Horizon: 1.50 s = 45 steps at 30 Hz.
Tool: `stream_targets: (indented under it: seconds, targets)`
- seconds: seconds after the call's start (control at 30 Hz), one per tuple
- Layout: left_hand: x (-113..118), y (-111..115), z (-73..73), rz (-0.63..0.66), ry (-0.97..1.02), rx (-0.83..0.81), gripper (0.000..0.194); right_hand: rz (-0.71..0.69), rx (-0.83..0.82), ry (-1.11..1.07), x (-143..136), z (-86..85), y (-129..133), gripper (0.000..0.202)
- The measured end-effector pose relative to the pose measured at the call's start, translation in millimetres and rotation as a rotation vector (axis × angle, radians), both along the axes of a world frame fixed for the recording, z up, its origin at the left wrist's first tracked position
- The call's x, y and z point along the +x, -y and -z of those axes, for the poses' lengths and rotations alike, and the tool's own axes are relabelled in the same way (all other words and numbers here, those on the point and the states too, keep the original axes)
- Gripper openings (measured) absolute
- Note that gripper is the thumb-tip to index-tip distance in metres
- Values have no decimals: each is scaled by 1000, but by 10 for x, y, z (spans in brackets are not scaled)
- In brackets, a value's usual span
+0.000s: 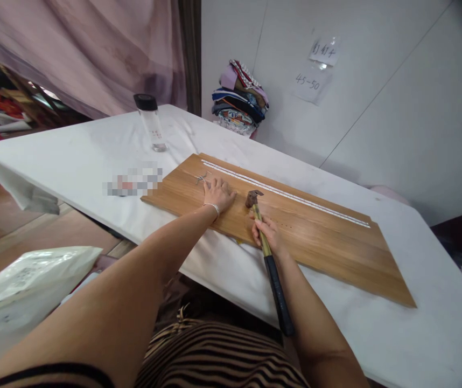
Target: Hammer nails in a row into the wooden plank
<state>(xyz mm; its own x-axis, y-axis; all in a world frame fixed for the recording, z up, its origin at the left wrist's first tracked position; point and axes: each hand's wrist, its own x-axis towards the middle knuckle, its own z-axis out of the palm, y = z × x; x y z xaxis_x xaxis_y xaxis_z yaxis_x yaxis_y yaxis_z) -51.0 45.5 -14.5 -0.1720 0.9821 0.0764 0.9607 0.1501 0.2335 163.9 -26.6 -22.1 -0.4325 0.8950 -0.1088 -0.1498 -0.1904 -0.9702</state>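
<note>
A wooden board (336, 242) lies across the white-covered table, with white measuring strips (283, 193) along its far edge. My left hand (218, 195) rests palm down on the board's left part, fingers at the small pile of nails (202, 178); whether a nail is under the fingers is hidden. My right hand (268, 233) is wrapped round the handle of a hammer (271, 269), close behind its rusty head. The hammer head is over the board, to the right of my left hand, and the black grip points back toward my body. Small dark marks dot the board right of the hammer.
A clear bottle with a black lid (150, 124) stands on the white table (73, 156) at the back left, near a blurred patch. Folded clothes (241, 99) are piled by the wall behind. A plastic bag (33, 285) lies at the lower left.
</note>
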Motion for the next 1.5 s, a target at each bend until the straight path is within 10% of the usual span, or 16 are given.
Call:
stream_targets:
  seconds: [1.5]
  targets:
    - [-2, -12, 28, -1, 8, 10, 58, -5, -2, 22, 14, 5, -5, 48]
